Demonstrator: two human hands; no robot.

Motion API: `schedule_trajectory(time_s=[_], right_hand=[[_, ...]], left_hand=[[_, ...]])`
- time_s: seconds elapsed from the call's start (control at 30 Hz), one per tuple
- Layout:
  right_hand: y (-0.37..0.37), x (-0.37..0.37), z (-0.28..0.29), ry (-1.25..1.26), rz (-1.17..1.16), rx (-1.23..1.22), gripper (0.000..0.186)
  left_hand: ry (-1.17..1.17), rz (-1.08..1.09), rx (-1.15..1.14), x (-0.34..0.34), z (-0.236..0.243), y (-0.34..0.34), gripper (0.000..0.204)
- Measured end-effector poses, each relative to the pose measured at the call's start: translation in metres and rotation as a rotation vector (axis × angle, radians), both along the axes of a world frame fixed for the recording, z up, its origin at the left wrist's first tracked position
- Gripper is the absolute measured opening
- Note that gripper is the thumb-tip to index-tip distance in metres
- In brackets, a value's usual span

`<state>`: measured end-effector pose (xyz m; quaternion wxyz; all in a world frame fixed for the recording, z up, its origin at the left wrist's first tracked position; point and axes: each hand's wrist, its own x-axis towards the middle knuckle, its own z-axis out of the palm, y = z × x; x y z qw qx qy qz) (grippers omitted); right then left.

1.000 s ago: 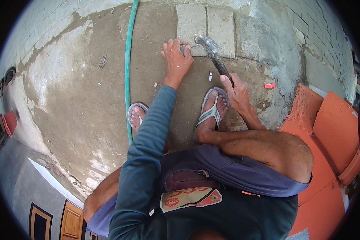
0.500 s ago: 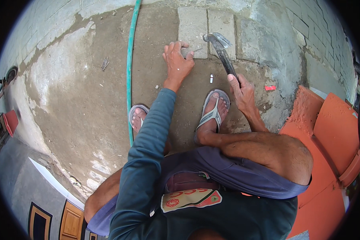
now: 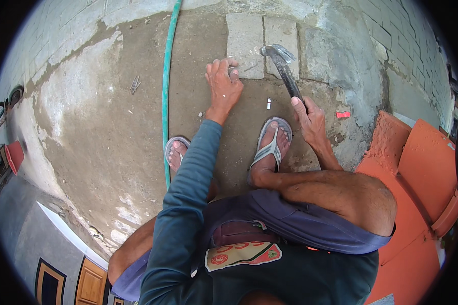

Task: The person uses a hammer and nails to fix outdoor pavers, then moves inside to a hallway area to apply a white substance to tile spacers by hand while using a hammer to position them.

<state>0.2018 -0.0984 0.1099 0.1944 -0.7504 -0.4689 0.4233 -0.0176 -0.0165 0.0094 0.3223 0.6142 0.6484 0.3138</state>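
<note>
My right hand (image 3: 311, 121) is closed around the black handle of a claw hammer (image 3: 286, 71). Its metal head hangs over the right one of two concrete slabs, claw pointing right. At the near left edge of the left slab (image 3: 245, 35), my left hand (image 3: 223, 87) is bent, thumb and fingers drawn together. A small grey piece (image 3: 233, 70) shows partly between them; its kind is unclear. Just right of those fingers, a thin nail-like sliver (image 3: 250, 67) lies on the slab. Several nails (image 3: 135, 84) lie in a little pile on the ground farther left.
A green hose (image 3: 166, 96) runs from the far edge down beside my left foot. Between my hands lie a small white cylinder (image 3: 268, 103) and, farther right, a red scrap (image 3: 343, 114). An orange-painted block structure (image 3: 402, 203) stands at right. Block walls (image 3: 392, 25) rise beyond.
My left hand has shifted slightly left and its thumb has drawn in toward the fingers. The hammer stays raised at nearly the same place; the view has tilted a little.
</note>
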Motion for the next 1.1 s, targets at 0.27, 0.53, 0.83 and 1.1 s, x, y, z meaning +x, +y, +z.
schedule_trajectory(time_s=[0.27,0.53,0.83,1.1], right_hand=[[-0.003,-0.008,-0.012,0.051,-0.023,-0.034,0.044],[-0.009,0.000,-0.010,0.144,-0.093,-0.041,0.043],[0.004,-0.010,-0.011,0.174,-0.054,-0.103,0.047],[0.004,-0.006,-0.016,0.172,0.005,-0.096,0.047]], left_hand=[[0.299,-0.171,0.125,0.018,0.000,0.003,0.009],[-0.322,0.075,-0.117,-0.007,0.017,0.035,0.016],[-0.779,0.556,-0.076,-0.231,0.027,0.024,0.022],[0.557,0.567,0.089,-0.217,-0.012,-0.007,0.030]])
